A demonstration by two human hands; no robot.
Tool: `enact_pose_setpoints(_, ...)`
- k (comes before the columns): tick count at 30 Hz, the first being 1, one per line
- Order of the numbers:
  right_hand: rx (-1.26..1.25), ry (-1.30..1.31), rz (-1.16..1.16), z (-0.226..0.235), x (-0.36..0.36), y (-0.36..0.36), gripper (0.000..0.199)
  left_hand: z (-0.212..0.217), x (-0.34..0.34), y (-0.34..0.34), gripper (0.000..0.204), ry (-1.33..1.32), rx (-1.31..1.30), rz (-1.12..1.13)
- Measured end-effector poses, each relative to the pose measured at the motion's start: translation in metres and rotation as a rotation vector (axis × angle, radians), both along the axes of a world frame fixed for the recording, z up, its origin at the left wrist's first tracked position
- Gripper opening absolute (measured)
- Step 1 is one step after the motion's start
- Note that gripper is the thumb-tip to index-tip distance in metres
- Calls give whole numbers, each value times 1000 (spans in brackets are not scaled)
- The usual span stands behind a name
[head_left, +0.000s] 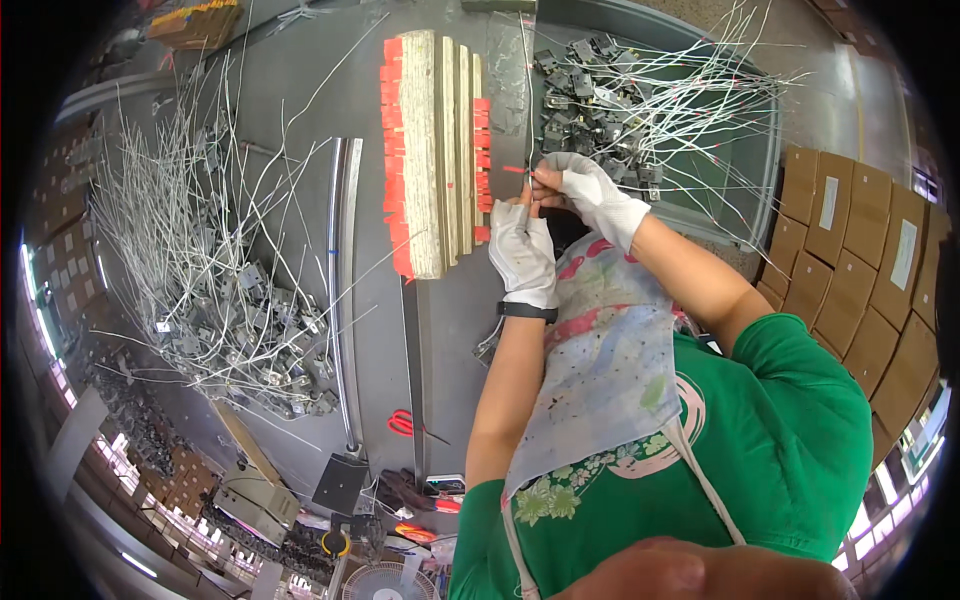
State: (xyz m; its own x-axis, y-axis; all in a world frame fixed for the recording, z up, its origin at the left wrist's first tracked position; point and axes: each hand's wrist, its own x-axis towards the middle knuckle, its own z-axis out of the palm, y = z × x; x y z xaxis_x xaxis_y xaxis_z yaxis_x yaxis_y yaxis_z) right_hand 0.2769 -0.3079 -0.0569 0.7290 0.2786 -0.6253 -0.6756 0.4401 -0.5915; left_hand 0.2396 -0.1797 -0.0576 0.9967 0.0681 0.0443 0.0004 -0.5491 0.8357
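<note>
My left hand (524, 256) and my right hand (592, 198) meet fingertip to fingertip, both in white gloves with bare fingertips. Between them they pinch a thin wire (529, 90) that runs away from me along the table. A small red strip (513, 169) sticks out beside the fingertips; whether it is fixed to the wire I cannot tell. Just left of my hands lies a stack of pale, layered strips (422, 150) edged with red tabs (394, 150). Beyond my right hand, a green-grey tray (735, 165) holds dark switch-like parts (590, 95) with long white wires (690, 100).
Many similar wired parts (250, 340) are heaped at the left. Between heap and stack runs a metal rail (342, 290). Red-handled scissors (401, 423) lie nearer me, close to a black plate (340, 482). Cardboard boxes (850, 270) are stacked at the right, and a fan (388, 582) stands below.
</note>
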Motion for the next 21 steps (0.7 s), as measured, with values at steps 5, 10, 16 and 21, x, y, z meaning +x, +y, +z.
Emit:
enact_pose_setpoints(5, -81, -15, 26, 15, 4, 2, 19, 6, -1, -2, 20, -26, -49, 12)
enact_pose_setpoints(10, -107, -107, -5, 28, 0, 6, 26, 35, 2, 0, 22, -30, -84, 17)
enact_pose_setpoints(16, -99, -254, 3, 60, -7, 15, 24, 56, -6, 13, 25, -144, -127, 30)
enact_pose_setpoints(21, -154, -342, 56, 92, -16, 29, 21, 70, -26, 23, 26, -187, -303, 86)
